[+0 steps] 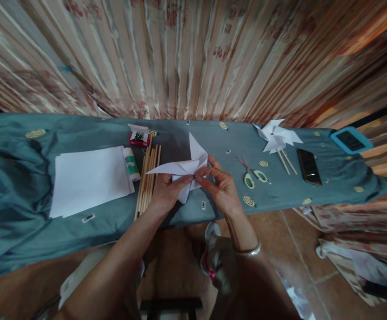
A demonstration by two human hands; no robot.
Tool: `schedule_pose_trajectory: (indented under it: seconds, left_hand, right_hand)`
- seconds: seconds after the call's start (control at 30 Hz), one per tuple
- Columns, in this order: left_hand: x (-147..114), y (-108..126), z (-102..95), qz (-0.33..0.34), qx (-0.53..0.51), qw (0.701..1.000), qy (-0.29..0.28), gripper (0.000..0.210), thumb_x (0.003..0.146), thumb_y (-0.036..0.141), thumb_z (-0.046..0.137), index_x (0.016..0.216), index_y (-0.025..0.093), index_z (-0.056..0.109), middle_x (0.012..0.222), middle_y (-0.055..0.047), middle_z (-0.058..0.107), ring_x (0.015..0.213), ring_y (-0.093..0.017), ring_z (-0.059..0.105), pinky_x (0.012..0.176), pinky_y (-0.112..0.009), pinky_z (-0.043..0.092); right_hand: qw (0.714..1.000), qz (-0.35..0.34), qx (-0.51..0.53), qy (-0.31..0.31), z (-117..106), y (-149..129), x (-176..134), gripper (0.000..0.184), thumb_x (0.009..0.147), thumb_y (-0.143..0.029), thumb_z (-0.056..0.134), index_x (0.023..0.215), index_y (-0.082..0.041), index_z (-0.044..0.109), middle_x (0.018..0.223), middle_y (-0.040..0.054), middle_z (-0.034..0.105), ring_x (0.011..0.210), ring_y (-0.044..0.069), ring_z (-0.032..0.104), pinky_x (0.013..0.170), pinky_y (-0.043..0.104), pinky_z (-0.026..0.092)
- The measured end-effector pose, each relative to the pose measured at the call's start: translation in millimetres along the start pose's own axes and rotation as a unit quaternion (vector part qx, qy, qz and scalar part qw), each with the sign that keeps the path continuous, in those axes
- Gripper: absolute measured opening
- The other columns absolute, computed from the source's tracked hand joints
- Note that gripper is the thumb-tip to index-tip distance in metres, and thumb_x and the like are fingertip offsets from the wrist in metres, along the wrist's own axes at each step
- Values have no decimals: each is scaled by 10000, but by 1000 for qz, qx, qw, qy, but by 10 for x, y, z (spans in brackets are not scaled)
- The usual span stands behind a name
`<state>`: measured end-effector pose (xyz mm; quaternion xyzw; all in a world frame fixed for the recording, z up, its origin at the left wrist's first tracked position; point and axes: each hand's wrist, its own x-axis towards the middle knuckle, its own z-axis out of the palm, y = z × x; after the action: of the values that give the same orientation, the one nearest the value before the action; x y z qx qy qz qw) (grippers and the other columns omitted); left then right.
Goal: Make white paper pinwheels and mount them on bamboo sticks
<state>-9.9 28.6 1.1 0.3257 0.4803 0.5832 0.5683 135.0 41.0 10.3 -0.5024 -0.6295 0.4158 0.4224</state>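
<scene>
A white paper pinwheel (176, 168) is held above the cloth-covered table, its blades folded in toward the middle. My left hand (167, 190) grips it from the left and below, with the thumb near the centre. Close to that centre, the thumb and fingers of my right hand (219, 181) pinch a tiny dark thing, perhaps a pin; its kind is too small to make out. Just left of my left hand lies a bundle of wooden sticks (149, 178). Scissors (251, 173) with green handles rest to the right of my right hand.
On the left are a stack of white paper (89, 180), a green-and-white glue stick (131, 163) and a small red box (139, 137) of dark pieces. Finished-looking pinwheels on sticks (276, 135), a phone (309, 166) and a blue-framed tablet (351, 139) lie right. A pleated curtain (180, 62) hangs behind.
</scene>
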Motion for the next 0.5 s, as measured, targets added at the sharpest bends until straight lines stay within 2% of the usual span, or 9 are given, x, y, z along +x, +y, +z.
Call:
schedule_pose_trajectory:
  seconds: [0.23, 0.4, 0.5]
  left_hand:
    - [-13, 42, 23, 7, 2, 1000, -1, 201, 575, 234, 781, 756, 158, 735, 742, -25, 733, 695, -198, 644, 687, -311, 497]
    - [-22, 65, 23, -7, 19, 1000, 16, 198, 545, 227, 783, 725, 159, 735, 737, -28, 727, 709, -209, 642, 709, -321, 493]
    - [-26, 61, 6, 0, 42, 999, 20, 176, 565, 221, 772, 727, 162, 740, 746, -34, 729, 729, -214, 646, 715, -318, 489]
  right_hand:
    - [1000, -1, 3, -6, 1, -10, 2, 36, 782, -227, 661, 754, -245, 676, 1120, 52, 659, 1376, 241, 345, 1149, 518, 207]
    - [1000, 4, -6, -6, 19, 8, -6, 25, 785, -255, 657, 770, -244, 674, 1177, 49, 630, 1380, 247, 332, 1145, 531, 205]
    - [1000, 1, -11, 3, 49, 20, -18, 26, 788, -262, 655, 786, -242, 671, 1236, 51, 604, 1351, 248, 378, 1133, 525, 236]
